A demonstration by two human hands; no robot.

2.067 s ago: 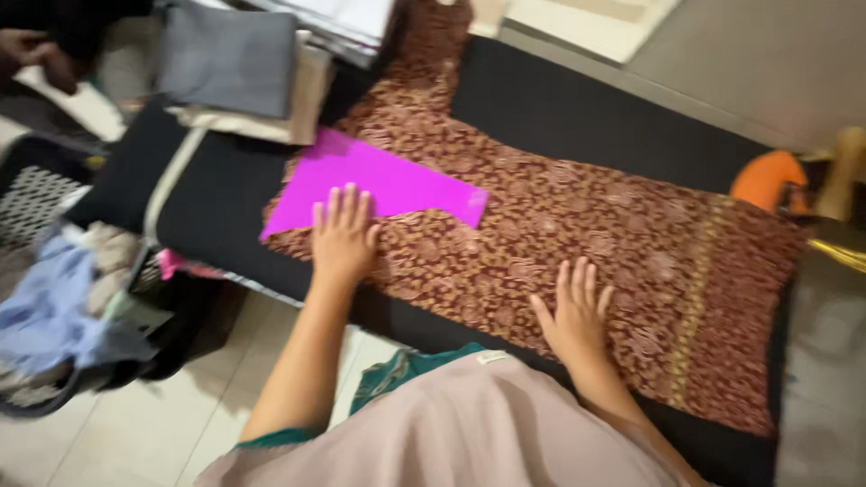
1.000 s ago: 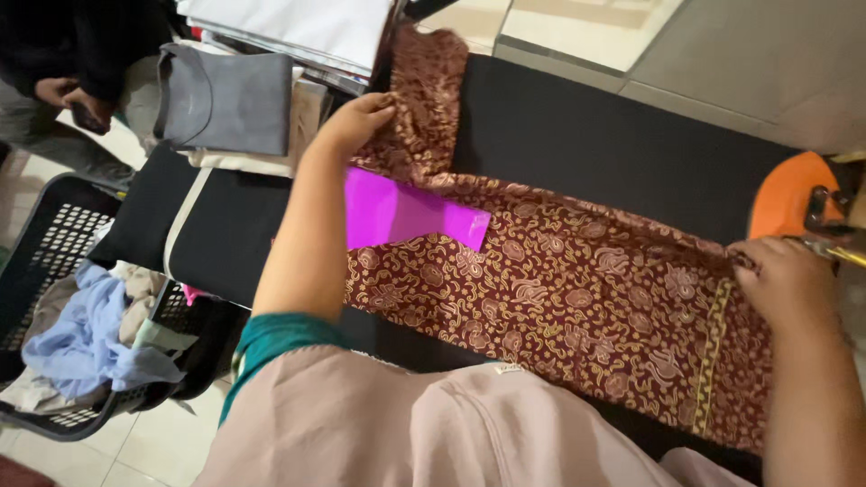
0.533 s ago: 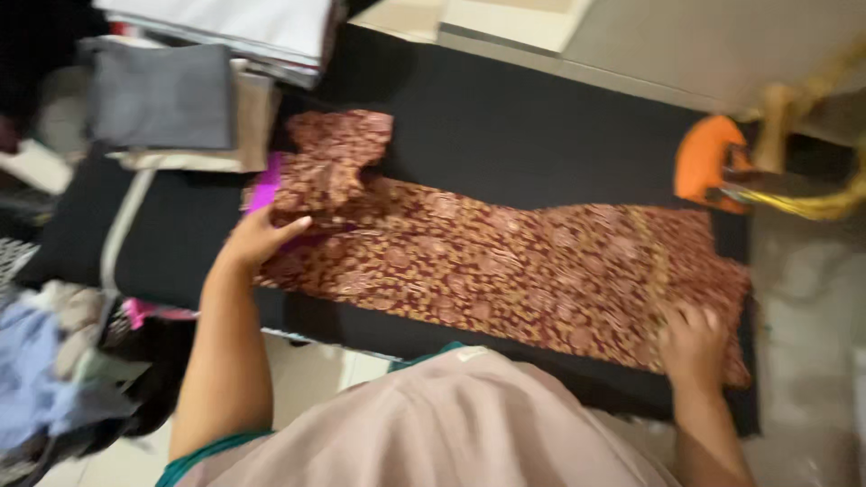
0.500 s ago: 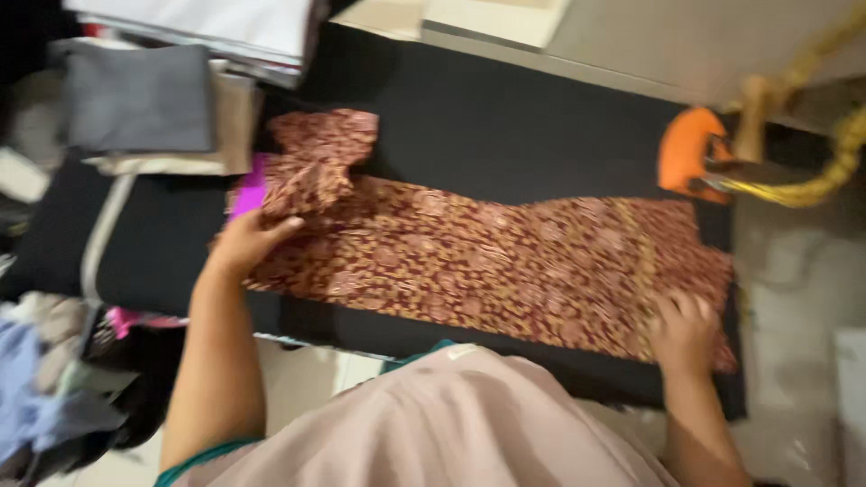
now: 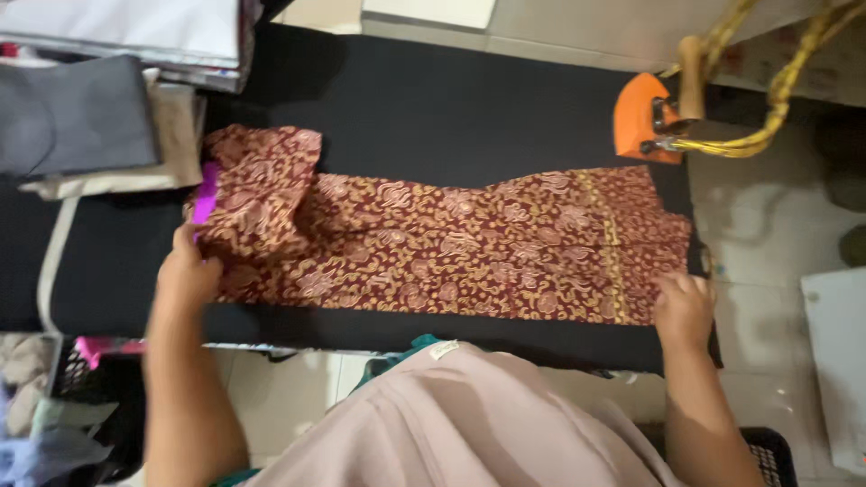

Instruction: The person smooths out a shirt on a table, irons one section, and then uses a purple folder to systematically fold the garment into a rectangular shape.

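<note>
Along the near edge of the black surface (image 5: 433, 99) lies the patterned maroon garment (image 5: 451, 248). Left hand (image 5: 188, 271) presses its folded end, fingers together, beside a purple card (image 5: 207, 194). Right hand (image 5: 683, 307) holds the opposite end, fingers curled.

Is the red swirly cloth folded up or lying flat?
Partly folded. The patterned cloth lies long on the black board, with its left end doubled over a purple card.

Orange iron (image 5: 646, 115) with yellow cord (image 5: 767, 99) is seen far right on the black board (image 5: 433, 99). Grey folded cloth (image 5: 77, 113) is stacked far left, white pile (image 5: 126, 32) beyond it. Basket (image 5: 63, 397) sits near left.
</note>
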